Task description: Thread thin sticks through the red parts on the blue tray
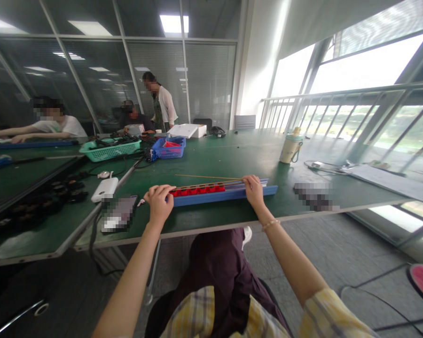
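A long blue channel-shaped holder (218, 198) lies along the table's front edge. Inside its left part sits a row of red pieces (199, 189). Over these runs a thin brownish strip (211, 184) with dark marks, spanning from one hand to the other. My left hand (160, 201) is closed over the holder's left end, fingertips on the strip. Toward the right end, my right hand (254, 188) pinches at the strip and the far wall. Fingers partly hide the contact points. Behind the holder a thin yellowish stick (204, 176) rests on the green table (218, 162).
Left of the holder are a phone (121, 213) and a white power bank (105, 189). Farther back stand a green basket (109, 150) with cables and a blue basket (169, 149). A bottle (290, 148) and a blurred dark object (313, 195) are at right. Several people are beyond.
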A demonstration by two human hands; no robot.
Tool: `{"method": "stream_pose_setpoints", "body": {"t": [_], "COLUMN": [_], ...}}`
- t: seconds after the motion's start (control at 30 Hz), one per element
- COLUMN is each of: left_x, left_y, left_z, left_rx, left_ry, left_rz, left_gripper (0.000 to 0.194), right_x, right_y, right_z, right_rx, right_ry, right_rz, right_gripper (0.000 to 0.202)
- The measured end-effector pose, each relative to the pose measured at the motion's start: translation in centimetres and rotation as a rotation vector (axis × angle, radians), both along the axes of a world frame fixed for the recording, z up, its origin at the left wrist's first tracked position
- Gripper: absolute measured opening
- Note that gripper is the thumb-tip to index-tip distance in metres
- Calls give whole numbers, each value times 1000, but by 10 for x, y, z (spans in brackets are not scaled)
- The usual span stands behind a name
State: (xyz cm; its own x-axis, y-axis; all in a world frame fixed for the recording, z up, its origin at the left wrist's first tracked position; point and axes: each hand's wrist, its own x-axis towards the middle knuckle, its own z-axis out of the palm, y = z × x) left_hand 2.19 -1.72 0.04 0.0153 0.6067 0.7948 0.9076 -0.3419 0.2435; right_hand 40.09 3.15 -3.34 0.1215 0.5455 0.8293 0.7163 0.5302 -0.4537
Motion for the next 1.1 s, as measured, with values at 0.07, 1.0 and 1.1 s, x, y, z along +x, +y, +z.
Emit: {"method": "stream_pose_setpoints", "body": {"t": [0.07, 1.0, 1.1], "left_x": [1, -1, -1], "left_y": [-1, 2, 3], "left_z": [1, -2, -3], "left_rx": [-7, 6, -27], "left_ry": [-7, -80, -48], "left_rz": [6, 19, 29], "left_gripper": [33, 42, 38], "right_x": [0, -8, -8], "right_y": [-1, -6, -5], "right_z": [0, 8, 7], "right_rx": [7, -7, -12], "right_ry": [1, -72, -75], "right_rz": [5, 79, 77], "right_gripper": [26, 28, 27]}}
